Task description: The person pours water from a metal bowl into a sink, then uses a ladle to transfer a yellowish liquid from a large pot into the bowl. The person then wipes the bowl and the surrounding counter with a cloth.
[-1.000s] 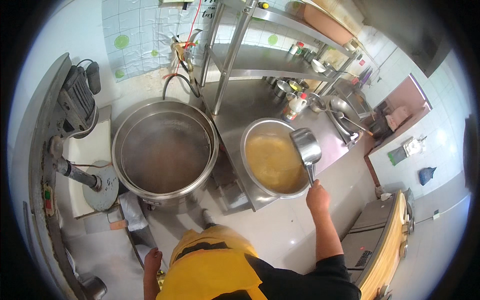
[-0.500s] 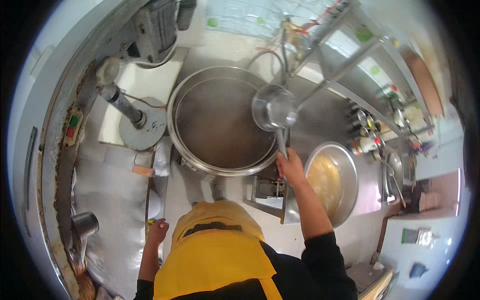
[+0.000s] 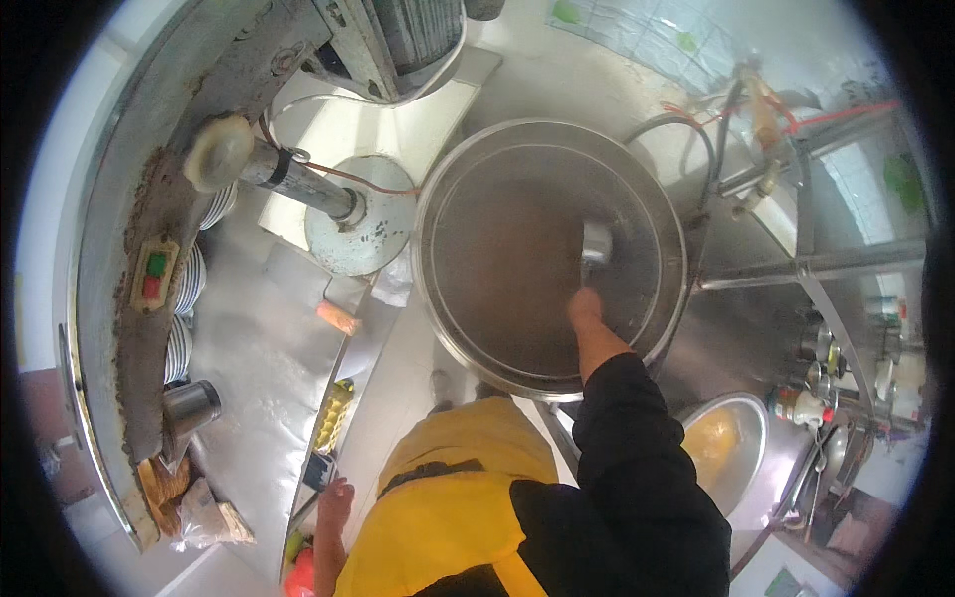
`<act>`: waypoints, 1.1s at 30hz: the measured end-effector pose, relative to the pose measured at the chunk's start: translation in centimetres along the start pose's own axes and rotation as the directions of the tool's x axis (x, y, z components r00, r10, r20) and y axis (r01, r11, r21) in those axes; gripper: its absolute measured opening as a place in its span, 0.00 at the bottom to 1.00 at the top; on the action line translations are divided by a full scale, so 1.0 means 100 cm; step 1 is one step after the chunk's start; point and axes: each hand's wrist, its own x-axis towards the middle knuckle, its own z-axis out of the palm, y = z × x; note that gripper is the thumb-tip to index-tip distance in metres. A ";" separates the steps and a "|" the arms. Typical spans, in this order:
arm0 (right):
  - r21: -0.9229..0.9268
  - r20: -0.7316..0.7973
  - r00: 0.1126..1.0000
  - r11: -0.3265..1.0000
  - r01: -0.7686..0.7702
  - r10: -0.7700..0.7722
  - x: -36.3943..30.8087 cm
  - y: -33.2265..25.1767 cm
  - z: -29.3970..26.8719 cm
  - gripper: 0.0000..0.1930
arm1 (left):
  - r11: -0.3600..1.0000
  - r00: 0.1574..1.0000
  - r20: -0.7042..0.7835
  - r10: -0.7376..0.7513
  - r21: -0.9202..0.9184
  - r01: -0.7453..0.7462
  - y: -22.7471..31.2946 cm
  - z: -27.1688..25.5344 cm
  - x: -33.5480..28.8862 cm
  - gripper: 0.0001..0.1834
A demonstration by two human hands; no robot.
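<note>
A large round steel pot [image 3: 477,348] full of brown, steaming liquid stands in front of me. My right hand [image 3: 588,306] reaches over its right side, closed around the handle of a metal dipper [image 3: 597,244]. The dipper's bowl is down at the liquid and only partly visible; the rest is below the surface or lost in the haze. Low at my left side, my left hand [image 3: 334,497] hangs by the counter edge. Its fingers are loosely bent and apart, with nothing visible in them.
At right sits a wide metal basin [image 3: 753,448] with yellowish liquid. A steel counter [image 3: 264,348] runs along my left, with a round-based post stand [image 3: 358,234] beyond it. Stacked plates [image 3: 189,284] and a metal cup [image 3: 191,406] line the left edge. Metal shelving [image 3: 826,261] stands right.
My right hand has swung the dipper from above the pot's right rim down into the liquid. The view has shifted, so the pot now appears farther right. My left hand stays low.
</note>
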 end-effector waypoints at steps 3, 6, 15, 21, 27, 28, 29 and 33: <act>0.373 -0.068 0.979 0.915 -0.151 0.190 -0.012 -0.045 0.001 0.16 | 0.993 0.994 0.024 -0.110 -0.033 0.111 0.009 0.018 -0.026 0.23; 0.648 0.211 0.972 0.729 -0.220 0.105 -0.011 -0.059 -0.009 0.14 | 0.990 0.989 0.046 -0.139 0.013 0.138 0.050 0.014 -0.044 0.24; 0.984 0.097 0.942 0.174 -0.042 -0.320 -0.082 -0.080 -0.038 0.13 | 0.991 1.000 0.010 -0.027 -0.133 0.028 0.017 0.016 0.015 0.25; 0.998 -0.012 0.893 0.047 0.037 -0.451 -0.164 -0.065 -0.091 0.14 | 0.981 0.981 0.016 0.193 -0.012 -0.193 0.042 -0.004 0.060 0.24; 0.903 -0.155 0.934 0.338 0.266 -0.321 -0.276 -0.026 -0.131 0.14 | 0.647 0.685 0.122 0.718 0.246 -0.722 0.047 0.031 0.194 0.21; 0.984 -0.160 0.909 0.011 0.178 -0.386 -0.285 -0.017 -0.118 0.15 | 0.606 0.647 0.154 0.747 0.243 -0.758 0.063 0.035 0.210 0.20; 0.976 -0.186 0.916 0.043 0.215 -0.355 -0.296 -0.012 -0.115 0.16 | 0.571 0.619 0.178 0.765 0.256 -0.780 0.071 0.036 0.220 0.19; 0.974 -0.215 0.948 0.018 0.225 -0.233 -0.369 0.013 -0.110 0.18 | 0.431 0.505 0.275 0.819 0.288 -0.855 0.109 0.039 0.252 0.17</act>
